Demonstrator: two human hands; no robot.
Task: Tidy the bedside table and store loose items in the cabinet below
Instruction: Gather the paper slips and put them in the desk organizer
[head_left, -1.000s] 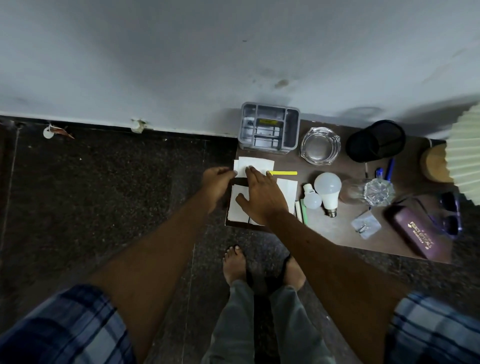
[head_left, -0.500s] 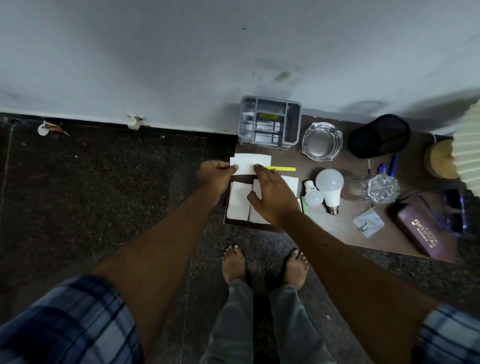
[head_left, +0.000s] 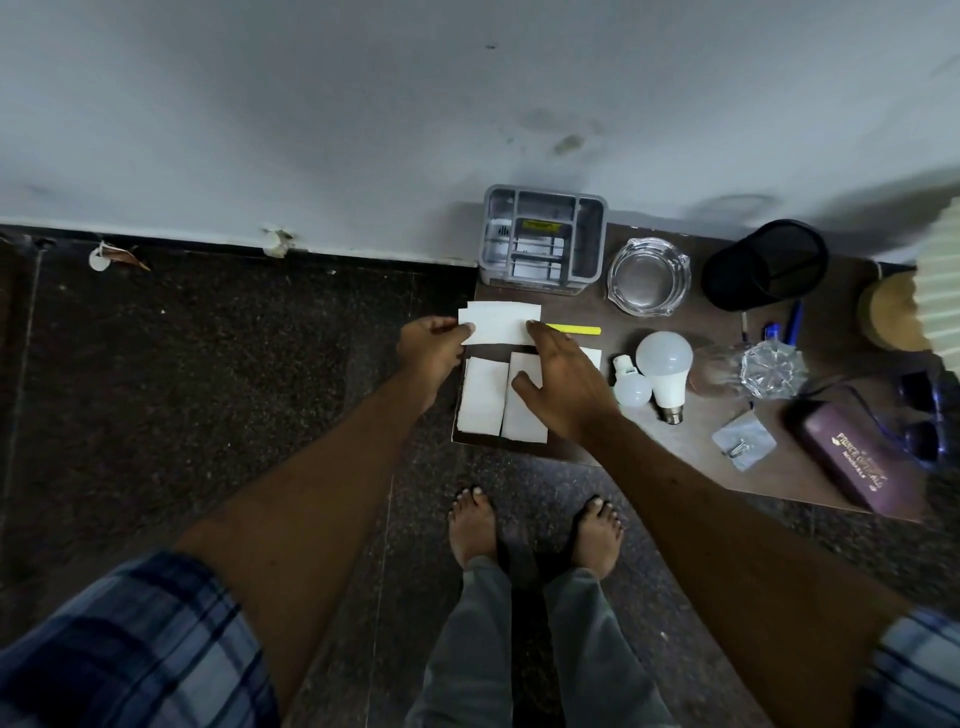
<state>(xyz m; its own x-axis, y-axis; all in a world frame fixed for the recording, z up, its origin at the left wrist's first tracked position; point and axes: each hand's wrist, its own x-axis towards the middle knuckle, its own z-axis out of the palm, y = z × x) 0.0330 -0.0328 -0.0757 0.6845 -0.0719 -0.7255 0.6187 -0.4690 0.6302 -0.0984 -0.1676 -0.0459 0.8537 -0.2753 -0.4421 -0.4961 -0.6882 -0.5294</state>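
Several white paper slips lie at the left end of the brown bedside table (head_left: 675, 467). My left hand (head_left: 428, 351) pinches the left edge of the rear slips (head_left: 501, 325), which overlap a little. My right hand (head_left: 563, 384) lies flat with straight fingers, its fingertips touching the right end of those slips. It covers part of the near slips (head_left: 485, 395), which lie side by side at the table's front corner. A yellow highlighter (head_left: 576, 329) lies just right of the rear slips.
Behind the slips stands a grey organiser tray (head_left: 543, 239). To the right are a glass ashtray (head_left: 649, 278), a black mesh pen cup (head_left: 763, 265), two white bulbs (head_left: 662, 374), a crystal piece (head_left: 771, 369), a small bag of screws (head_left: 743, 441), a maroon case (head_left: 852, 462), sunglasses (head_left: 922, 415) and a lamp (head_left: 935, 280).
Both hands slid towards the back of the table. The rear slips now sit squared between my left fingers and my right fingertips. More of the near slips shows than before.
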